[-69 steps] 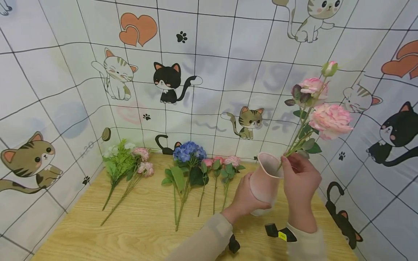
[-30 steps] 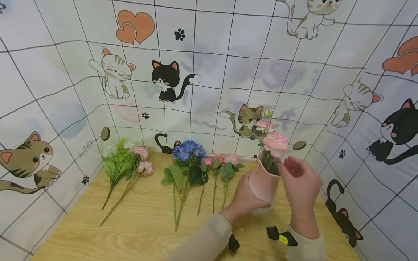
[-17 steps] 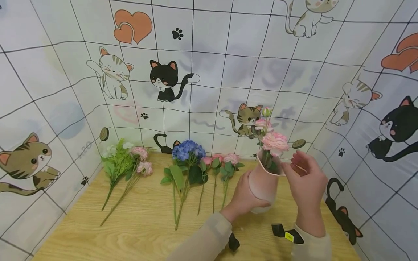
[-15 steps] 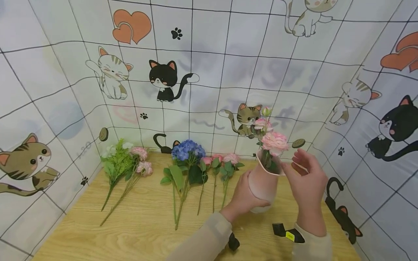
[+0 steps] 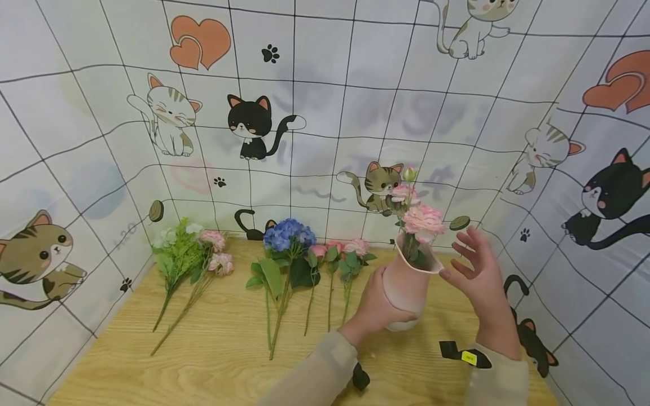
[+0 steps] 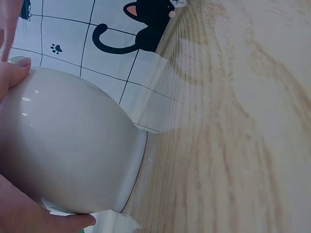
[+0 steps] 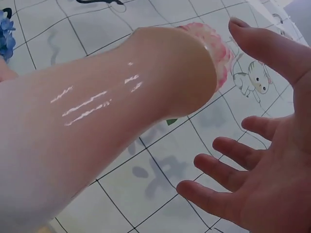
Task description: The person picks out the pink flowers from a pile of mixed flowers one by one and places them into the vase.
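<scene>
My left hand (image 5: 378, 304) grips the lower body of a pink and white glossy vase (image 5: 406, 285), fingers and thumb curled round it. The vase leans slightly, and its base touches or nearly touches the table in the left wrist view. A stem of pink artificial flowers (image 5: 422, 221), with a green bud on top, stands in the flared mouth; its lower stem is hidden inside. Just right of the rim, my right hand (image 5: 477, 276) is held with fingers spread. Between its fingers and thumb (image 7: 257, 41) nothing is held, as the right wrist view shows.
On the wooden table (image 5: 203, 372) to the left lie a green and white sprig (image 5: 175, 259), pink carnation-like stems (image 5: 220, 263), a blue hydrangea (image 5: 289, 235) and several pink rose stems (image 5: 355, 248). A cat-patterned cloth (image 5: 315, 101) surrounds the table.
The pink flower stem, earlier pinched by my right hand above the vase, went down into it. My right hand then let go, spread its fingers and drew rightward. My left hand kept holding the vase.
</scene>
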`<action>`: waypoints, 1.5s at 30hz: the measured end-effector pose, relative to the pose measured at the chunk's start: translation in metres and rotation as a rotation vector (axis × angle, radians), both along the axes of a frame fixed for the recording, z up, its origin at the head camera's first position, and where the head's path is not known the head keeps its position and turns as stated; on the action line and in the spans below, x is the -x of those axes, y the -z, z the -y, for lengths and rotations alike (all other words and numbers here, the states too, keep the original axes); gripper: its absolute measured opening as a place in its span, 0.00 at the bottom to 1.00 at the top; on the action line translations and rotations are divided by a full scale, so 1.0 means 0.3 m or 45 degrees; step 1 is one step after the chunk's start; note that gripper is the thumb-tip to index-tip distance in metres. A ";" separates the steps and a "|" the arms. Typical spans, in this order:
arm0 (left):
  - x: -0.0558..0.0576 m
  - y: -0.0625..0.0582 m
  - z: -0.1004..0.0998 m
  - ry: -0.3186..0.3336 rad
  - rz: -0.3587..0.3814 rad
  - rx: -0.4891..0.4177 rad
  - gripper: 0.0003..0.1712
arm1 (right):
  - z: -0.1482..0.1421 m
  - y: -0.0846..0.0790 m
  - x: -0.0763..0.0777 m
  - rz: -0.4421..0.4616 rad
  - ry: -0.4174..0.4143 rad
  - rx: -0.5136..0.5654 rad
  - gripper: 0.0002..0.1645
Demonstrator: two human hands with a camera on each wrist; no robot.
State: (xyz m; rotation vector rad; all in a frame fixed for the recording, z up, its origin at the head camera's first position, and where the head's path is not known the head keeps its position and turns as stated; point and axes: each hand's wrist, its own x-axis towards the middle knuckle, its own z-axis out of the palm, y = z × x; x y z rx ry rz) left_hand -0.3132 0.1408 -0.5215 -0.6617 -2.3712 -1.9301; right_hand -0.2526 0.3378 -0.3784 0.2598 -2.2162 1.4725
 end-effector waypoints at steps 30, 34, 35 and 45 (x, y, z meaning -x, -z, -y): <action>-0.001 -0.010 0.005 0.009 -0.027 0.001 0.73 | 0.072 0.186 0.167 0.116 -0.445 0.132 0.60; 0.000 -0.013 0.009 0.012 -0.030 0.006 0.72 | 0.087 0.193 0.174 0.111 -0.457 0.171 0.60; 0.001 -0.013 0.010 0.010 -0.030 -0.001 0.72 | 0.091 0.195 0.177 0.110 -0.462 0.184 0.59; -0.005 -0.015 0.010 0.010 0.004 -0.011 0.72 | 0.109 0.232 0.186 0.071 -0.415 0.297 0.57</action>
